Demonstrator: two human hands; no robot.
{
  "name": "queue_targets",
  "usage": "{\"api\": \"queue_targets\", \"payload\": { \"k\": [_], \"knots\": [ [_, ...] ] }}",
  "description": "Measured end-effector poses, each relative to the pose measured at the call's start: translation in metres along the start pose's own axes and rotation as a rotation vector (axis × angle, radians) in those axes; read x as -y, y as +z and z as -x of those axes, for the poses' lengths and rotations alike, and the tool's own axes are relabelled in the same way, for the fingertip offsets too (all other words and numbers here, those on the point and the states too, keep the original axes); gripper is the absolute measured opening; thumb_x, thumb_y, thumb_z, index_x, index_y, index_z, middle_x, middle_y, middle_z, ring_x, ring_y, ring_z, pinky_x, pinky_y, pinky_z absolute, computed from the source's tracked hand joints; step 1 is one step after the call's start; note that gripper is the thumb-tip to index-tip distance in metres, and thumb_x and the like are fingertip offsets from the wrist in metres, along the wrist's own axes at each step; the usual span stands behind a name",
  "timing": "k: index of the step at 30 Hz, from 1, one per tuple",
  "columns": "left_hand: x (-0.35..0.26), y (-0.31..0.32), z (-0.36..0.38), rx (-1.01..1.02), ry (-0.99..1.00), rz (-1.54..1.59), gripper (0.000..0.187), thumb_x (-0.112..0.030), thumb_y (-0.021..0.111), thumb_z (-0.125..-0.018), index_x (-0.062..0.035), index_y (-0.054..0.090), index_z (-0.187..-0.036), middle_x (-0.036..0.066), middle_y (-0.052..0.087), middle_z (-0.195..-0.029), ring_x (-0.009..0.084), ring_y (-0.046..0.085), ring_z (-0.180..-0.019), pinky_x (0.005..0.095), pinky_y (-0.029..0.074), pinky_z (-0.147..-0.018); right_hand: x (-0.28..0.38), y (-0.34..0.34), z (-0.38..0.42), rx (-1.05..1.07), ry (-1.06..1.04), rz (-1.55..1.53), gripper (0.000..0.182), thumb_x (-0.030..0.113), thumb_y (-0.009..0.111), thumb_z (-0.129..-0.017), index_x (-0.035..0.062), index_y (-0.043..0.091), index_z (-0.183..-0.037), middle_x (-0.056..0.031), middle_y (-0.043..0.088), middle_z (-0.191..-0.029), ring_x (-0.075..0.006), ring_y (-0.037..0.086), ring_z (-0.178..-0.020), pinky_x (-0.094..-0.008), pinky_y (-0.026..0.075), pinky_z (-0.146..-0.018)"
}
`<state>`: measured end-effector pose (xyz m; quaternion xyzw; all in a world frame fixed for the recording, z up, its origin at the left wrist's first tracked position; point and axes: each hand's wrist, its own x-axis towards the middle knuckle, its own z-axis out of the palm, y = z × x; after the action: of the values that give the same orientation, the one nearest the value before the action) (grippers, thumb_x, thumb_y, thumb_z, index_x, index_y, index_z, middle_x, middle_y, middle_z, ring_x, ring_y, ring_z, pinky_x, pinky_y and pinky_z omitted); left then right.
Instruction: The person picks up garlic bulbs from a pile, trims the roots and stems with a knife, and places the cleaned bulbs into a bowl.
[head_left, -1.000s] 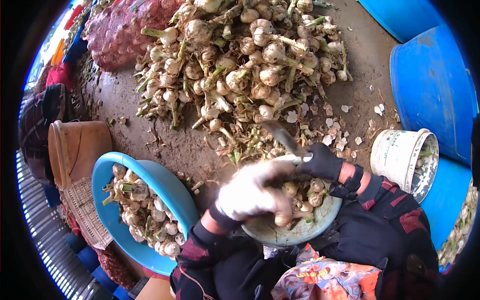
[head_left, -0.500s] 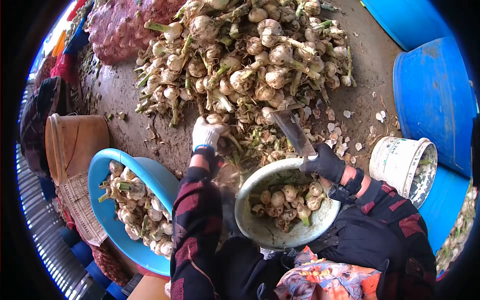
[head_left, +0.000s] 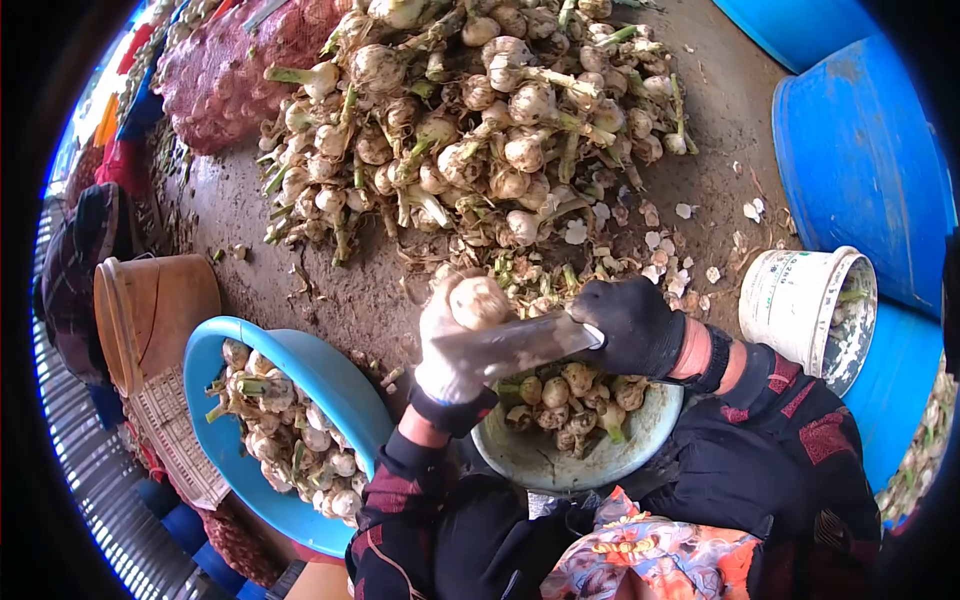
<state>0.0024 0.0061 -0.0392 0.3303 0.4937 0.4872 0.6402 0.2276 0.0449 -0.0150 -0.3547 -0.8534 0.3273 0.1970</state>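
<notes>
My left hand [head_left: 440, 345], in a white glove, is closed around a garlic bulb [head_left: 478, 302] in front of me. A wide-bladed knife [head_left: 515, 343] is gripped in my right hand [head_left: 630, 325], which wears a black glove. Its blade lies across my left hand, just below the bulb in this view, and hides part of the fingers. Beneath both hands a pale metal basin [head_left: 655, 440] holds several garlic bulbs [head_left: 575, 400]. Beyond them rises a big heap of garlic with stalks [head_left: 470, 130], with trimmings [head_left: 530, 275] at its near edge.
On the left stand a blue basin [head_left: 215, 420] of garlic and an orange-brown bucket [head_left: 165, 310]. A white bucket [head_left: 795, 300] and large blue tubs [head_left: 850, 150] line the right. A pink mesh sack [head_left: 225, 85] lies at the back left.
My left hand has come back from the heap's edge with a garlic bulb. My right hand has swung the knife from pointing at the heap to lying across my left hand.
</notes>
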Motion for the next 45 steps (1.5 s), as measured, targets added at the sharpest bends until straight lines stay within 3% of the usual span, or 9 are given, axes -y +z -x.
{"api": "queue_targets", "payload": {
  "k": [12, 13, 14, 17, 18, 24, 30, 34, 45],
  "knots": [
    [0.015, 0.010, 0.034, 0.415, 0.114, -0.105, 0.031, -0.009, 0.044, -0.093, -0.0022, 0.043, -0.124, 0.007, 0.060, -0.110, 0.0162, 0.061, -0.098, 0.0303, 0.049, -0.089, -0.003, -0.003, 0.003, 0.114, -0.094, 0.071, 0.022, 0.020, 0.067, -0.062, 0.0073, 0.059, -0.078, -0.0103, 0.057, -0.071, -0.0291, 0.061, -0.060, -0.0393, 0.048, -0.053],
    [0.006, 0.011, 0.045, 0.269, -0.561, 0.593, 0.032, -0.010, 0.042, -0.094, -0.0015, 0.045, -0.125, 0.008, 0.060, -0.112, 0.0188, 0.058, -0.104, 0.0299, 0.047, -0.090, -0.008, 0.000, 0.004, 0.088, -0.095, 0.025, 0.018, 0.021, 0.068, -0.065, 0.0081, 0.059, -0.076, -0.0101, 0.057, -0.069, -0.0296, 0.061, -0.060, -0.0389, 0.048, -0.053],
    [-0.001, 0.012, 0.046, 0.270, -0.563, 0.593, 0.032, -0.010, 0.042, -0.094, -0.0015, 0.045, -0.125, 0.008, 0.060, -0.112, 0.0188, 0.058, -0.104, 0.0299, 0.047, -0.090, -0.013, 0.004, 0.007, 0.061, -0.092, -0.021, 0.016, 0.021, 0.069, -0.069, 0.0090, 0.059, -0.073, -0.0098, 0.057, -0.067, -0.0301, 0.060, -0.061, -0.0384, 0.047, -0.052],
    [-0.043, 0.033, 0.024, 0.708, -0.302, -0.401, 0.026, -0.013, 0.055, -0.086, -0.0023, 0.057, -0.110, 0.008, 0.062, -0.101, 0.0183, 0.060, -0.090, 0.0301, 0.049, -0.076, -0.058, 0.010, 0.019, 0.167, 0.151, 0.118, 0.014, 0.021, 0.068, -0.072, 0.0095, 0.061, -0.074, -0.0115, 0.059, -0.066, -0.0315, 0.060, -0.061, -0.0377, 0.048, -0.054],
    [-0.042, 0.041, 0.032, 0.537, 0.353, -0.650, 0.030, -0.015, 0.066, -0.076, -0.0021, 0.058, -0.102, 0.005, 0.063, -0.092, 0.0143, 0.060, -0.079, 0.0279, 0.050, -0.071, -0.082, 0.012, 0.031, 0.357, 0.374, 0.152, 0.013, 0.020, 0.068, -0.072, 0.0099, 0.063, -0.079, -0.0130, 0.060, -0.068, -0.0328, 0.061, -0.062, -0.0383, 0.048, -0.054],
    [-0.039, 0.038, 0.016, 0.275, -0.370, 0.021, 0.048, -0.011, 0.081, -0.060, -0.0017, 0.058, -0.101, 0.003, 0.064, -0.086, 0.0101, 0.060, -0.079, 0.0259, 0.051, -0.073, -0.040, -0.004, 0.024, -0.035, 0.524, -0.223, 0.030, 0.032, 0.074, -0.069, 0.0079, 0.065, -0.083, -0.0129, 0.062, -0.071, -0.0235, 0.063, -0.061, -0.0342, 0.048, -0.054],
    [-0.007, 0.048, 0.014, 0.577, 0.073, -0.970, 0.039, -0.021, 0.070, -0.073, -0.0036, 0.056, -0.105, 0.014, 0.062, -0.088, 0.0235, 0.063, -0.081, 0.0334, 0.051, -0.067, 0.002, 0.000, 0.012, -0.064, 0.177, -0.351, 0.050, 0.048, 0.081, -0.062, 0.0033, 0.064, -0.078, -0.0103, 0.060, -0.065, -0.0208, 0.061, -0.059, -0.0331, 0.048, -0.056],
    [-0.018, 0.042, 0.016, 0.299, -0.461, 0.331, 0.092, 0.007, 0.073, -0.064, 0.0013, 0.021, -0.140, 0.021, 0.057, -0.114, 0.0254, 0.062, -0.095, 0.0283, 0.053, -0.064, -0.014, -0.001, 0.020, -0.091, 0.679, -0.745, 0.033, 0.026, 0.081, -0.068, 0.0038, 0.063, -0.083, -0.0014, 0.063, -0.070, -0.0104, 0.059, -0.065, -0.0271, 0.049, -0.059],
    [0.026, 0.053, 0.019, -0.047, -0.195, 0.515, 0.055, -0.024, 0.059, -0.089, -0.0017, 0.038, -0.134, 0.014, 0.052, -0.124, 0.0240, 0.054, -0.111, 0.0328, 0.043, -0.095, -0.012, 0.017, 0.025, -0.254, 0.808, -1.002, 0.024, 0.021, 0.078, -0.073, 0.0028, 0.064, -0.081, -0.0004, 0.063, -0.073, -0.0086, 0.058, -0.067, -0.0257, 0.048, -0.061]
  ]
}}
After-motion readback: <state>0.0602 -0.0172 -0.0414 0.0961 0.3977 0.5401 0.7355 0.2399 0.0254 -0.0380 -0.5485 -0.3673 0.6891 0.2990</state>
